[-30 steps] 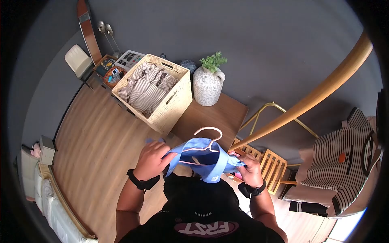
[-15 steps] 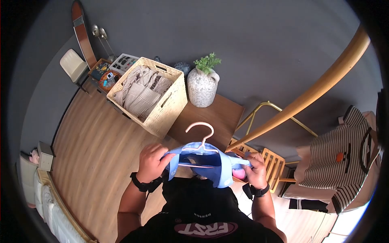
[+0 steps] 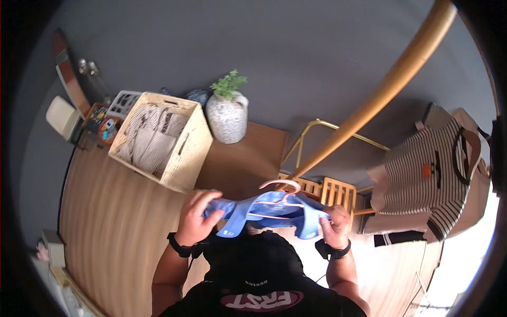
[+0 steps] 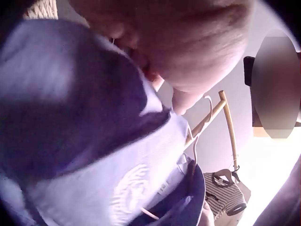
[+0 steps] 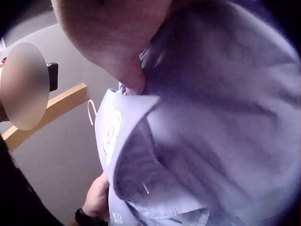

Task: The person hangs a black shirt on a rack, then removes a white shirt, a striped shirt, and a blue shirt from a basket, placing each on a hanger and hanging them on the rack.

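Observation:
A blue collared shirt hangs on a pale pink hanger before the person's chest. My left hand pinches one shoulder of the shirt, thumb on the near side. At the opposite shoulder, my right hand grips the cloth between thumb and fingers. The hanger's hook rises out of the collar opening, held by neither hand. White embroidery marks the collar in the left wrist view. Cloth of the shirt fills much of the right wrist view, and the fingers behind it are hidden.
A wooden pole slants up just beyond the hanger. Striped T-shirts hang at the right. A woven basket of striped clothes and a grey vase stand at the back left. Slatted wooden seats are below the pole.
The head view has turned right, so the basket and vase shift left. Both hands keep hold of the shirt's shoulders, while the hanger hook has tipped and sits lower and farther right.

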Tool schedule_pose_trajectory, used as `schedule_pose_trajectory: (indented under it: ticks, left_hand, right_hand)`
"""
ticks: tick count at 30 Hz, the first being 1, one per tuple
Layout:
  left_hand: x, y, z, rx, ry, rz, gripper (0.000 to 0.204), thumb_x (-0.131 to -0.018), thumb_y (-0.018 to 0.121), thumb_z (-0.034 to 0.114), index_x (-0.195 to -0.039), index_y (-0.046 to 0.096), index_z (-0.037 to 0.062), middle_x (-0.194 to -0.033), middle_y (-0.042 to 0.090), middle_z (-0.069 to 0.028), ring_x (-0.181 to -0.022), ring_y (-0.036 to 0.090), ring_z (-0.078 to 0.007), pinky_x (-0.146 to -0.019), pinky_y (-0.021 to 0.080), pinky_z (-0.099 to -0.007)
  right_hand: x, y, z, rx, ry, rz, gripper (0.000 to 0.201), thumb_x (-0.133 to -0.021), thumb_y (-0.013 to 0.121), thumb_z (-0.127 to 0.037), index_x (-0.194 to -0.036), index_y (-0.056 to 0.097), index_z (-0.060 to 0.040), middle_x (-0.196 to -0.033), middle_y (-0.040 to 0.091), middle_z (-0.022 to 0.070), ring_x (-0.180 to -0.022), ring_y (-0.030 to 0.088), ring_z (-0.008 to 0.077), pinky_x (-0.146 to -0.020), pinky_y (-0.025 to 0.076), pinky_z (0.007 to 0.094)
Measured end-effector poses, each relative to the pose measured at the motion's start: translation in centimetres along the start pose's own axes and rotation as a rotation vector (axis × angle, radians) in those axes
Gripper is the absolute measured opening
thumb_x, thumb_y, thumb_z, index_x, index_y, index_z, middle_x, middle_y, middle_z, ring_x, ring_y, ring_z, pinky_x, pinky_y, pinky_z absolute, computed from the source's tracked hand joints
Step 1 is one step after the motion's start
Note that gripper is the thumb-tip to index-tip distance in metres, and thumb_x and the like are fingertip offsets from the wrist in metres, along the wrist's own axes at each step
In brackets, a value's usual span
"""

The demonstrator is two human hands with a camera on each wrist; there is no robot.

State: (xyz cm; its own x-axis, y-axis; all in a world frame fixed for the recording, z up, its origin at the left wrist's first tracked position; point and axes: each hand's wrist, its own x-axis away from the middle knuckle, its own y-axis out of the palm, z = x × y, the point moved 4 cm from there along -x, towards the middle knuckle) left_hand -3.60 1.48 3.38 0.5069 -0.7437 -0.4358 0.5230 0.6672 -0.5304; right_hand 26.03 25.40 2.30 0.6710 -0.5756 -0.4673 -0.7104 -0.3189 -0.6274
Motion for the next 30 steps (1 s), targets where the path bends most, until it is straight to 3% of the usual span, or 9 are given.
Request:
schedule_pose_trajectory:
  ticks: [3, 5, 8, 12, 14, 16, 17, 23, 30]
  left_hand:
    - [0.0, 0.0, -3.0, 0.008, -0.059, 0.064, 0.034, -0.089, 0.074, 0.014, -0.12, 0.064, 0.002, -0.106, 0.068, -0.0136, -0.098, 0.066, -0.0306, -0.087, 0.052, -0.0392]
    - [1.3, 0.9, -6.1, -0.022, -0.156, -0.011, 0.021, -0.094, 0.072, 0.014, -0.112, 0.067, 0.0037, -0.093, 0.068, -0.0108, -0.081, 0.065, -0.0241, -0.073, 0.053, -0.0351]
    - [4.6, 3.5, -11.3, -0.029, -0.263, -0.314, 0.018, -0.094, 0.07, 0.02, -0.089, 0.069, 0.0032, -0.075, 0.066, -0.015, -0.065, 0.063, -0.0313, -0.06, 0.05, -0.0411]
    - [13.2, 6.1, -20.9, -0.299, -0.352, -0.774, 0.033, -0.092, 0.065, 0.041, -0.09, 0.073, 0.0085, -0.085, 0.071, -0.0191, -0.083, 0.068, -0.0413, -0.072, 0.053, -0.0504]
    - [20.0, 7.6, -30.2, -0.385, -0.455, -1.02, 0.028, -0.089, 0.066, 0.034, -0.1, 0.076, 0.0101, -0.1, 0.073, -0.0197, -0.095, 0.069, -0.0401, -0.085, 0.054, -0.0514]
    - [27.1, 8.0, -38.7, -0.614, 0.052, -1.342, 0.036, -0.092, 0.055, 0.039, -0.1, 0.079, 0.0129, -0.105, 0.076, -0.0142, -0.099, 0.071, -0.0373, -0.09, 0.056, -0.0512]
    - [27.9, 7.6, -39.1, -0.638, 0.055, -1.409, 0.036, -0.094, 0.053, 0.038, -0.103, 0.077, 0.0126, -0.108, 0.074, -0.0146, -0.101, 0.07, -0.0371, -0.091, 0.055, -0.0512]
    - [33.0, 4.6, -43.7, -0.644, -0.138, -1.483, 0.033, -0.102, 0.044, 0.028, -0.121, 0.065, 0.0105, -0.125, 0.067, -0.017, -0.114, 0.064, -0.0357, -0.096, 0.051, -0.0516]
    - [32.4, 4.9, -46.1, -0.595, -0.165, -1.213, 0.022, -0.095, 0.055, 0.023, -0.104, 0.07, 0.009, -0.105, 0.07, -0.0155, -0.097, 0.066, -0.035, -0.085, 0.053, -0.0503]
  right_hand:
    - [5.3, -5.7, 1.6, 0.133, 0.118, 0.246, 0.017, -0.074, 0.071, 0.001, -0.091, 0.068, -0.001, -0.082, 0.064, 0.0137, -0.078, 0.061, 0.0304, -0.07, 0.046, 0.0405]
    - [11.1, -9.7, 4.1, 0.029, 0.208, 0.521, 0.019, -0.078, 0.067, 0.006, -0.096, 0.064, 0.0009, -0.087, 0.061, 0.0118, -0.08, 0.057, 0.0248, -0.072, 0.045, 0.0384]
    - [13.3, -16.5, -1.2, 0.104, 0.401, 0.699, 0.005, -0.094, 0.053, 0.006, -0.093, 0.058, 0.0028, -0.089, 0.053, 0.0045, -0.082, 0.05, 0.0135, -0.074, 0.041, 0.0267]
    - [13.2, -22.8, -7.3, 0.409, 0.426, 0.947, 0.015, -0.101, 0.054, -0.003, -0.088, 0.057, 0.0025, -0.074, 0.046, 0.0, -0.073, 0.043, 0.0094, -0.065, 0.039, 0.0251]
    - [11.8, -25.5, -10.8, 0.584, 0.439, 1.013, 0.016, -0.101, 0.056, -0.006, -0.088, 0.059, 0.0021, -0.072, 0.046, 0.0005, -0.071, 0.043, 0.0099, -0.063, 0.039, 0.0262]
    - [9.5, -27.7, -14.0, 0.753, 0.462, 1.058, 0.017, -0.102, 0.056, -0.009, -0.09, 0.06, 0.002, -0.072, 0.046, 0.0022, -0.071, 0.043, 0.0102, -0.063, 0.039, 0.0272]
    - [8.6, -29.0, -15.0, 0.818, 0.458, 1.079, 0.017, -0.102, 0.056, -0.011, -0.091, 0.06, 0.0021, -0.071, 0.046, 0.0033, -0.07, 0.044, 0.0103, -0.063, 0.039, 0.0277]
    - [1.0, -33.1, -19.6, 1.024, 0.54, 1.056, 0.025, -0.101, 0.058, -0.024, -0.099, 0.067, -0.0007, -0.083, 0.065, 0.0174, -0.076, 0.062, 0.0282, -0.072, 0.048, 0.0373]
    - [-6.5, -33.8, -19.4, 1.149, 0.631, 1.0, 0.039, -0.099, 0.053, -0.042, -0.097, 0.069, -0.0063, -0.093, 0.068, 0.0205, -0.089, 0.065, 0.0413, -0.079, 0.048, 0.0483]
